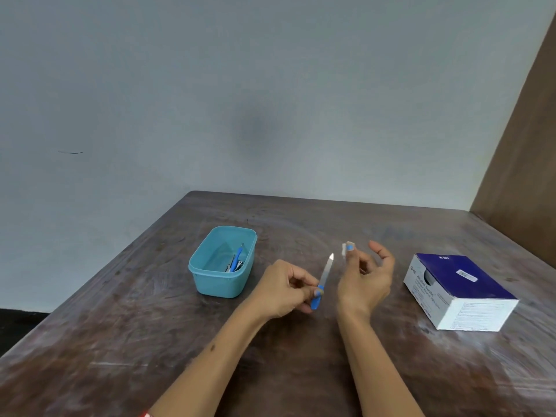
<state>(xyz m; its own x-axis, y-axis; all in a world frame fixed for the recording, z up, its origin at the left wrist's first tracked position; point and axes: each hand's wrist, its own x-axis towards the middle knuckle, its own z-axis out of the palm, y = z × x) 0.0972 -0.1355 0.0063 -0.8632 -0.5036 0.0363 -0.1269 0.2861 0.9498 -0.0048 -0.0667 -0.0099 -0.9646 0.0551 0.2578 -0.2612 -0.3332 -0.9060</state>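
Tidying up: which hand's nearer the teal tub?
Left. The left hand, gripping the nail file, is right of the teal tub; the right hand, pinching a white pad, is farther right.

My left hand [284,288] pinches the file [323,281] by its blue handle, with the blade tilted up and away. Just right of the file, my right hand [365,276] pinches a small white swab [347,248] at the fingertips, near the blade tip but apart. Left of the file stands a teal tub [216,284] holding tools [236,261]. Well to the file's right lies a box [460,290], also on the table [120,341].

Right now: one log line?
left hand holds nail file | right hand pinches white pad | tub, swab box on table
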